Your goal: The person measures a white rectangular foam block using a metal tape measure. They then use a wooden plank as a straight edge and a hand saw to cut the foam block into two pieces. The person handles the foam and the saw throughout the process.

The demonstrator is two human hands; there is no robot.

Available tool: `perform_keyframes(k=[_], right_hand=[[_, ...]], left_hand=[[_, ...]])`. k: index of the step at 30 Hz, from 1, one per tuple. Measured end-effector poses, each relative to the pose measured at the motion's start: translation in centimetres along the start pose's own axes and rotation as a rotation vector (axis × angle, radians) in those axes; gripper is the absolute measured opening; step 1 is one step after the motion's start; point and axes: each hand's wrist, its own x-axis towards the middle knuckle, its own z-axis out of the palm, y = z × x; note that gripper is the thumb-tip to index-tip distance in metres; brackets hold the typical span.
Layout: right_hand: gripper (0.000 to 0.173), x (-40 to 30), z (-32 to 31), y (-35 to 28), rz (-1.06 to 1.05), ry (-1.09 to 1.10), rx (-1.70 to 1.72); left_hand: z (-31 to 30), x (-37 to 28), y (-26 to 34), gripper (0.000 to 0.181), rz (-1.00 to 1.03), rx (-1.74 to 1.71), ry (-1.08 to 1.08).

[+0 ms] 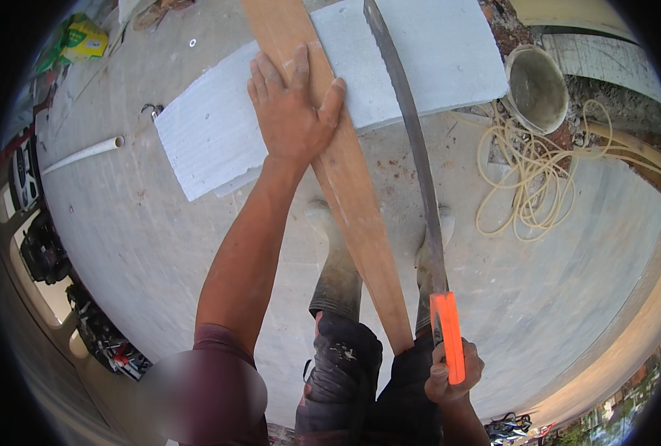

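Note:
My left hand [294, 114] is palm down across a long wooden board [352, 195], its fingers and thumb spread over both edges, holding it. The board crosses a pale, light concrete-like block [219, 117] on the floor and slants down towards my legs. In my right hand [455, 371] is the orange handle [448, 334] of a handsaw. Its long dark blade [414, 122] points away from me and passes over the block, right of the board. Whether the blade touches the block I cannot tell.
A coil of pale hose [522, 184] lies at the right, below a cement-stained bucket [536, 89]. A white pipe [85, 151] is on the concrete floor [135, 267] at the left. Parked motorbikes [43, 245] line the left edge, and a green-yellow bag [82, 39] sits far left.

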Motion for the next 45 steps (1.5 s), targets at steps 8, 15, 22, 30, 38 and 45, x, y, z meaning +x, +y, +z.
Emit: perform_keyframes(k=[8,15,22,30,38,45], right_hand=[[0.052,-0.1,-0.2,0.1,0.011,-0.02,0.002],[0.054,-0.8,-1.0,0.6,0.037,-0.089,0.009],[0.054,-1.1,-1.1,0.7,0.032,-0.101,-0.01],[0.054,-0.8,0.1,2.4,-0.119,0.005,-0.209],[0.056,11.8,3.2,8.3,-0.485,0.133,-0.519],[0.054,18.3,6.4,8.4,-0.45,0.074,-0.774]], left_hand=[[0.0,-0.1,0.0,0.076,-0.01,0.008,-0.013],[0.1,-0.1,-0.1,0.076,-0.011,-0.006,-0.006],[0.2,-0.1,-0.1,0.075,-0.018,-0.006,0.001],[0.0,0.0,-0.2,0.075,-0.02,0.002,0.005],[0.1,-0.1,-0.2,0.075,-0.015,-0.007,0.011],[-0.1,-0.1,-0.1,0.073,-0.013,-0.031,0.003]])
